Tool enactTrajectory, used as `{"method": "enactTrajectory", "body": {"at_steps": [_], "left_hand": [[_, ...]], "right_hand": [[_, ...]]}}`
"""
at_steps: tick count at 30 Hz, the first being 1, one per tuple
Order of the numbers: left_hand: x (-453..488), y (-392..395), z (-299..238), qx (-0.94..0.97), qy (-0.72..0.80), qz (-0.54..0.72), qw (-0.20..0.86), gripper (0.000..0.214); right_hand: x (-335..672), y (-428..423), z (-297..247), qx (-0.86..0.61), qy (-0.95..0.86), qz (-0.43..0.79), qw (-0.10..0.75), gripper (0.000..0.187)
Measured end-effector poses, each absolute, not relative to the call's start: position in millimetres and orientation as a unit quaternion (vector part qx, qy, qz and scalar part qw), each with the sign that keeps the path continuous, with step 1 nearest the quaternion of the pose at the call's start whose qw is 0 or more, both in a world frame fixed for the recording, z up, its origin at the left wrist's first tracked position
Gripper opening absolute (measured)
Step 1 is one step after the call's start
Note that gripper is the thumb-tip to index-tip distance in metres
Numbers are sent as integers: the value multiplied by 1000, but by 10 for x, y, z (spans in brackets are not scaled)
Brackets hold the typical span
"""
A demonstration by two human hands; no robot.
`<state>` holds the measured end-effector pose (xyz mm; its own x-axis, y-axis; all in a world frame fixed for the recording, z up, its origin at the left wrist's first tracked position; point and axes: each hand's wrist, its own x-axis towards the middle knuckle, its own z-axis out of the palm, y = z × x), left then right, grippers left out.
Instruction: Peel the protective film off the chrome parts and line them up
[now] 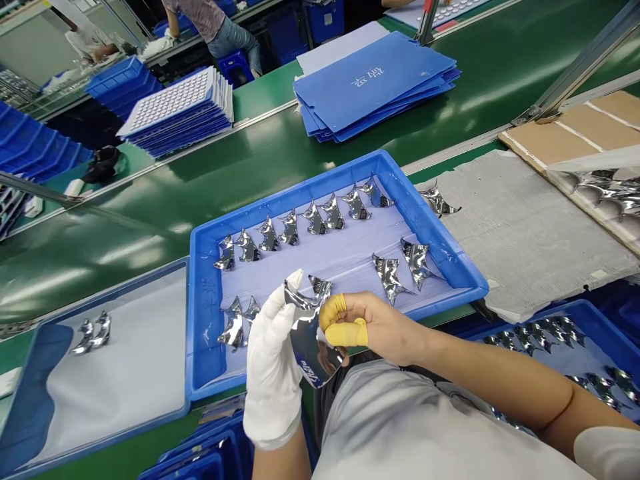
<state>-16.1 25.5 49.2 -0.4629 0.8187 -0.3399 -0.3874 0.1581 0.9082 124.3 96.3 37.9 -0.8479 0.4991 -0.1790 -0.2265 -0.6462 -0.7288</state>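
Holding one shiny chrome piece [307, 333] between them, both hands hover over the near edge of the blue tray [350, 175] on the bench. The left hand [273, 360], in a white glove, is closed round the piece's left side, and the right hand [367, 323], with yellow finger covers on thumb and forefinger, pinches its right edge.

Judging by the tray, the work looks partly done: a row of eight chrome pieces [300, 223] stands along the far side, two more [403, 267] lie at the right, and two [240, 320] at the near left, with bare liner between them. A second tray [30, 347] to the left holds only one small cluster [93, 331], while another blue bin [600, 313] at the right holds many more.

The held piece is mirror-bright, thin and curved, with pointed wing-like tips at the top and a broader rounded lower part bearing small lettering, too small to read.
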Motion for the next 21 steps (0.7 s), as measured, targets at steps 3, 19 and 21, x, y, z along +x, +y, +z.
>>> {"method": "enactTrajectory", "body": {"at_steps": [3, 19, 21], "left_hand": [[-124, 252, 439, 183, 599, 622, 469, 45], [-1251, 486, 491, 389, 816, 383, 190, 35], [-1325, 538, 390, 406, 838, 305, 201, 36]], "right_hand": [[1204, 947, 335, -191, -337, 899, 205, 19], [1163, 1172, -130, -300, -889, 344, 41, 18], [1118, 1140, -174, -274, -921, 277, -19, 16]]}}
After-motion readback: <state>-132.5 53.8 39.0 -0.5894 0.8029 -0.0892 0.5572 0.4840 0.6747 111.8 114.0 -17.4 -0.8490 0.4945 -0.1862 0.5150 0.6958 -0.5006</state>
